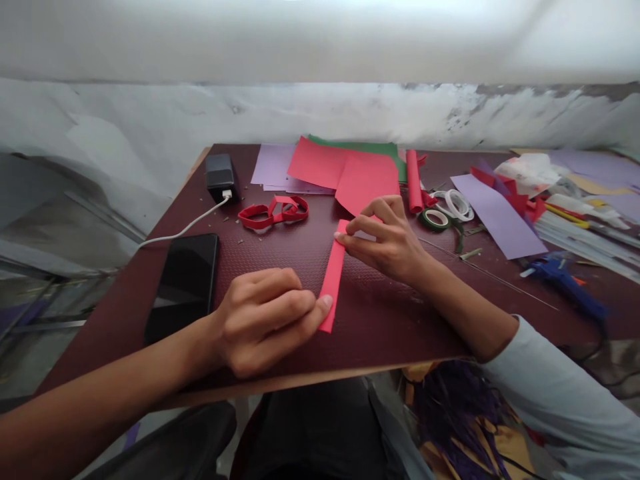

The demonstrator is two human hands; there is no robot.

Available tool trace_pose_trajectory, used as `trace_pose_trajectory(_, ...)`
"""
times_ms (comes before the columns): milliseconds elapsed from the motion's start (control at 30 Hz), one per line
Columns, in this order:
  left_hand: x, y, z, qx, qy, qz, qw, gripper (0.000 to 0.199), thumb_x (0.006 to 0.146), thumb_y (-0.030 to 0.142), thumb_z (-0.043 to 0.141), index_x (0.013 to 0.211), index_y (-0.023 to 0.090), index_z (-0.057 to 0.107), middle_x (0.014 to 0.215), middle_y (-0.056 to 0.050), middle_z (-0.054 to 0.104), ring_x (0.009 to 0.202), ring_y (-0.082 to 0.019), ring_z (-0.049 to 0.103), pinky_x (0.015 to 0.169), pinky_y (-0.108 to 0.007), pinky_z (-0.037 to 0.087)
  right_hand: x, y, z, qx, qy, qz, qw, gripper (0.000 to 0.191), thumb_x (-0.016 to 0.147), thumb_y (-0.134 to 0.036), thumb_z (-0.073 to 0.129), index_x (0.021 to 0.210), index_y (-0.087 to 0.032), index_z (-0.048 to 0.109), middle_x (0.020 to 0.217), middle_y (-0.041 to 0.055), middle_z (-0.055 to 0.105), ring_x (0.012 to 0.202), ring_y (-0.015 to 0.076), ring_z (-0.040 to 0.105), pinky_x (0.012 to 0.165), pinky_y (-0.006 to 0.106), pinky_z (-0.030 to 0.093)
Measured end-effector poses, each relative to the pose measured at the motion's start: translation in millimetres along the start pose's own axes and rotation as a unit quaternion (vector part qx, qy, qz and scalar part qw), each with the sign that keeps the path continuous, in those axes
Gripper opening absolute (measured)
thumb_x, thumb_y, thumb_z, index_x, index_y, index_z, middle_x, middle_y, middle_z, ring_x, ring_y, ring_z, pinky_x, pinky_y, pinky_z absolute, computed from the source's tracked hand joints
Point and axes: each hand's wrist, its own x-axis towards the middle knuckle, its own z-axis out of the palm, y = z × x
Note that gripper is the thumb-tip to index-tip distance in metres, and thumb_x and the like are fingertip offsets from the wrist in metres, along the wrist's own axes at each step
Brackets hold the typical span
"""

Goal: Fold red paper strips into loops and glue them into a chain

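Note:
A narrow folded strip of red paper (334,279) slants over the dark red tabletop in front of me. My left hand (275,317) pinches its near end, with the thumb on top of the paper. At the far end, my right hand (383,239) has thumb and fingers closed on the same strip. Beyond the strip lie sheets of red paper (367,179), partly over purple and green ones. Left of these sheets rests a looped red paper piece (273,213).
A black phone (186,283) and a black box (221,175) with a white cable are on the left. Rightward lie a red roll (414,181), tape rolls (435,219), a purple sheet (500,213) and a blue glue gun (567,283). A wall stands behind the table.

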Motion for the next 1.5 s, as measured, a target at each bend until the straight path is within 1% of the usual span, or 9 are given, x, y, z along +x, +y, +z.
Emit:
trace_pose_trajectory(133,-5,12,-3.8,0.004,0.017,-0.036,0.999,0.018,0.104,0.013,0.058,0.107,0.023,0.073,0.081,0.0,0.075,0.068,-0.017,0.071,0.057,-0.035,0.06,-6,11,3,-0.025,-0.038,0.058,0.997,0.012,0.105,-0.024,0.064,0.108,-0.03,0.073,0.094,-0.001,0.074,0.093,0.0198,0.055,0.093,0.045,0.036)
trace_pose_trajectory(300,-15,3,1.6,-0.059,0.059,0.028,0.996,0.022,0.102,0.015,0.061,0.111,0.029,0.076,0.078,0.004,0.074,0.064,-0.014,0.073,0.053,-0.03,0.062,-11,20,5,-0.022,-0.053,0.116,0.992,0.016,0.105,-0.025,0.063,0.109,-0.032,0.076,0.093,0.0011,0.071,0.093,0.0218,0.055,0.092,0.048,0.035)
trace_pose_trajectory(567,-22,13,4.8,-0.078,0.024,-0.068,0.994,0.036,0.106,0.018,0.055,0.139,0.026,0.067,0.109,-0.006,0.083,0.09,-0.021,0.081,0.075,-0.034,0.069,-15,38,6,-0.076,-0.024,0.161,0.984,0.024,0.105,-0.026,0.06,0.087,-0.026,0.076,0.083,0.0039,0.071,0.086,0.0225,0.05,0.083,0.046,0.031)
trace_pose_trajectory(633,-21,10,8.0,-0.079,0.013,-0.077,0.994,0.039,0.105,0.012,0.054,0.142,0.02,0.064,0.12,-0.012,0.081,0.096,-0.021,0.081,0.081,-0.032,0.069,-14,36,5,-0.072,-0.011,0.157,0.985,0.018,0.103,-0.022,0.062,0.095,-0.027,0.077,0.085,0.0042,0.072,0.086,0.0226,0.05,0.082,0.045,0.032)
trace_pose_trajectory(700,-19,2,11.4,-0.044,0.035,-0.02,0.998,0.031,0.106,0.01,0.052,0.131,0.013,0.069,0.113,-0.015,0.082,0.096,-0.02,0.082,0.083,-0.026,0.068,-11,28,3,-0.045,-0.005,0.13,0.991,0.021,0.101,-0.017,0.062,0.112,-0.028,0.076,0.09,0.0038,0.072,0.087,0.0224,0.051,0.084,0.044,0.035)
trace_pose_trajectory(867,-15,-7,18.7,0.034,0.043,-0.07,0.996,0.018,0.1,0.008,0.066,0.116,0.011,0.072,0.107,-0.015,0.083,0.096,-0.022,0.083,0.082,-0.028,0.068,4,-7,-2,0.062,-0.02,-0.001,0.998,0.039,0.102,-0.024,0.065,0.141,-0.028,0.063,0.097,0.0025,0.07,0.091,0.0215,0.054,0.087,0.041,0.04)
trace_pose_trajectory(1033,-12,-3,22.6,0.038,0.029,-0.07,0.996,0.019,0.099,0.011,0.07,0.117,0.011,0.071,0.108,-0.014,0.083,0.1,-0.023,0.083,0.088,-0.03,0.069,11,-21,-1,0.061,0.003,-0.068,0.996,0.034,0.102,-0.012,0.064,0.132,-0.027,0.068,0.085,-0.0005,0.068,0.088,0.0192,0.052,0.085,0.04,0.039)
trace_pose_trajectory(1333,-10,-6,18.1,-0.016,0.035,-0.028,0.999,0.022,0.102,0.007,0.063,0.123,0.008,0.069,0.107,-0.017,0.084,0.1,-0.022,0.083,0.093,-0.03,0.068,9,-17,3,0.025,0.014,-0.054,0.998,0.022,0.103,-0.016,0.065,0.12,-0.028,0.071,0.078,-0.0036,0.067,0.085,0.0179,0.053,0.083,0.04,0.038)
trace_pose_trajectory(1500,-16,3,13.7,-0.097,0.02,-0.016,0.995,0.042,0.105,0.012,0.055,0.146,0.016,0.062,0.113,-0.012,0.083,0.11,-0.023,0.08,0.095,-0.03,0.068,0,-2,8,0.019,0.016,-0.017,1.0,0.029,0.102,-0.016,0.066,0.128,-0.03,0.068,0.081,-0.0031,0.07,0.089,0.0188,0.054,0.086,0.041,0.035)
